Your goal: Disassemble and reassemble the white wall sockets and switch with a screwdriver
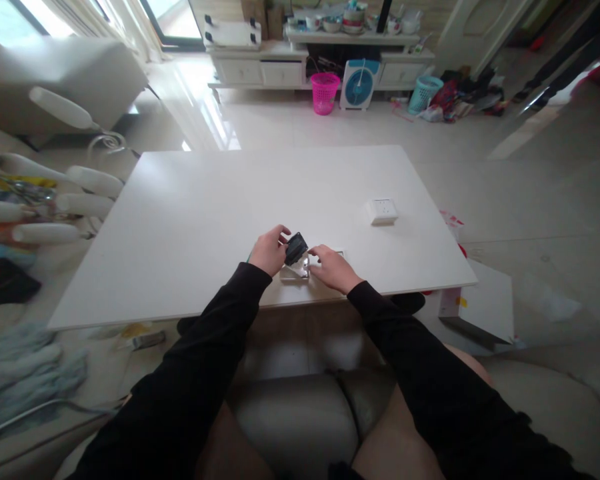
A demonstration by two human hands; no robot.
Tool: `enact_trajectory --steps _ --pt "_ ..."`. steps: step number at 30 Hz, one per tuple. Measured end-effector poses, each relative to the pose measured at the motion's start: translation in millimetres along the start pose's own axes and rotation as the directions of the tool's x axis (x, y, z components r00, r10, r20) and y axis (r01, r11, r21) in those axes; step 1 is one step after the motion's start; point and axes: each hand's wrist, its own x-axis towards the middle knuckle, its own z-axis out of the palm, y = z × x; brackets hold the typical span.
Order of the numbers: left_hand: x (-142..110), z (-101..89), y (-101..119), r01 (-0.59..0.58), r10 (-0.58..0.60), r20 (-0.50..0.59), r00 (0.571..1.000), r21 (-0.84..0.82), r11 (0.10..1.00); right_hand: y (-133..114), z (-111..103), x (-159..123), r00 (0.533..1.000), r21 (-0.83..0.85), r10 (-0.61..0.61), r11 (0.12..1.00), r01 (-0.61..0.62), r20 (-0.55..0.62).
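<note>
Near the table's front edge, my left hand (270,250) is closed on a black rectangular part (296,249), tilted, with its dark ribbed side up. Directly beneath it a low white box-like housing (294,273) lies on the white table (220,207). My right hand (331,269) comes in from the other side, fingers bent toward the black part and the housing. Whatever sits between its fingertips is too small to make out. A white edge (341,253) shows behind that hand. Further back on the right stands a white wall socket (383,211) on its box, face up.
White chandelier-like arms (60,107) reach in at the table's left. On the floor to the right is a white carton (485,303). Beyond the table stand a pink basket (325,93), a blue and white fan (359,87) and a white cabinet (260,70).
</note>
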Motion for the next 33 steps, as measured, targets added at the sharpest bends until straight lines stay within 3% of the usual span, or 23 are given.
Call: enact_trajectory --steps 5,9,18,23,28,33 --pt "-4 -21.0 7 0.018 -0.029 -0.157 0.987 -0.072 0.997 -18 13 1 0.996 -0.13 -0.066 0.989 0.073 0.06" --pt "-7 -36.9 5 0.054 -0.085 -0.24 0.967 -0.132 0.99 -24 20 2 0.986 -0.12 -0.131 0.982 0.143 0.105" --pt "-11 -53.9 -10 0.088 -0.135 -0.27 0.953 -0.177 0.98 -43 31 18 0.993 -0.225 -0.07 0.97 0.089 0.091" --pt "-14 -61.0 -15 0.097 -0.146 -0.28 0.949 -0.184 0.978 -42 45 27 0.994 -0.204 -0.043 0.977 0.063 0.101" --pt "-18 -66.0 -14 0.109 -0.161 -0.291 0.943 -0.186 0.977 -43 49 35 0.997 -0.038 -0.07 0.997 0.07 0.019" --pt "-19 -66.7 -13 0.099 -0.155 -0.291 0.944 -0.199 0.975 -33 19 45 0.975 0.117 0.003 0.993 0.023 -0.221"
